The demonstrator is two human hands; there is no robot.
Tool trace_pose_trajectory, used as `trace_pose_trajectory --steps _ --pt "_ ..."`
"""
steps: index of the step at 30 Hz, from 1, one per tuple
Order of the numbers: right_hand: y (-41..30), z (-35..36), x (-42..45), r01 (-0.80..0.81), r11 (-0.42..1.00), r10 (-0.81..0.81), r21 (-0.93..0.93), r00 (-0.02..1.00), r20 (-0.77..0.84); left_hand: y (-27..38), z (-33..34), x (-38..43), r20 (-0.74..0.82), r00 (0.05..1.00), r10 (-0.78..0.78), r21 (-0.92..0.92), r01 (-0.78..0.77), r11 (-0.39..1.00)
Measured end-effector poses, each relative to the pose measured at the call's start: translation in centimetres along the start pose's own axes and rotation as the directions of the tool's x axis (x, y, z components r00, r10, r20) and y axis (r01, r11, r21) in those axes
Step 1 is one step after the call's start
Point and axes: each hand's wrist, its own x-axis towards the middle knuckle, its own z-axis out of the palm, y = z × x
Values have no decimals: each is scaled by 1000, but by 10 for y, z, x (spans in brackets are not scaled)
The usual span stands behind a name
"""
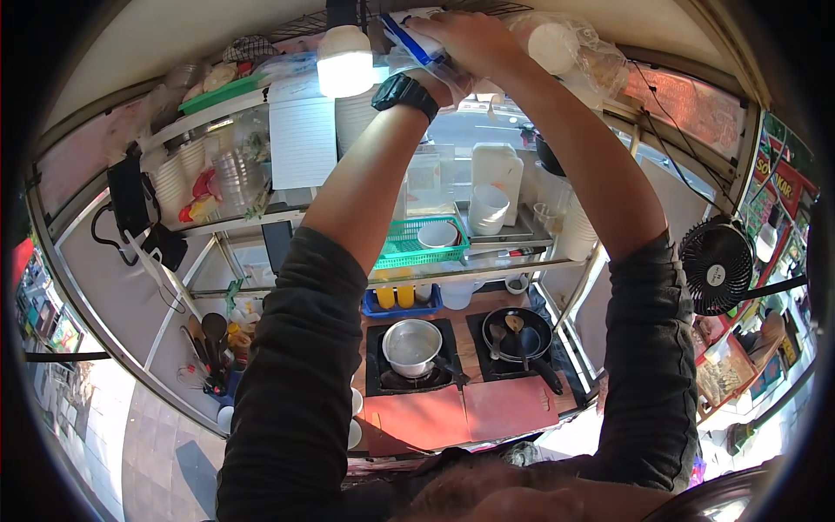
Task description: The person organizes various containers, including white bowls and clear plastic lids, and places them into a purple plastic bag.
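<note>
Both arms reach up to the top shelf of a food stall. My left hand [443,85], with a black watch [406,94] at its wrist, is at a clear plastic bag with a blue-edged packet [414,40]; its fingers are mostly hidden by plastic. My right hand [466,42] lies over the same packet, fingers bent across its upper end. Whether either hand grips it cannot be told. A lit bulb [344,62] hangs left of the hands. Another clear bag with round white items [554,49] lies to their right.
Below stand a saucepan [411,346] and a frying pan with utensils [516,334] on two burners. Red boards [417,417] lie in front. A green basket [424,245], white bowls [489,205] and stacked cups fill the shelves. A black fan [716,266] is at the right.
</note>
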Motion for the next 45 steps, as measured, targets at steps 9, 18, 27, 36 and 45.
trace_pose_trajectory --steps 9,18,27,36,45 --pt "5 18 64 -237 966 214 102 957 197 -16 29 11 -162 986 28 -22 -32 999" --pt "22 43 84 -343 928 284 146 904 318 4 38 1 -584 801 131 121 -73 990" --pt "37 61 74 -392 914 328 106 866 377 13 -12 -12 -503 855 124 230 -6 973" --pt "-6 32 93 -328 920 260 213 919 295 -51 13 22 100 958 269 -448 -198 872" --pt "0 35 50 -339 924 294 176 925 241 -8 -22 -29 46 996 82 -71 -79 994"
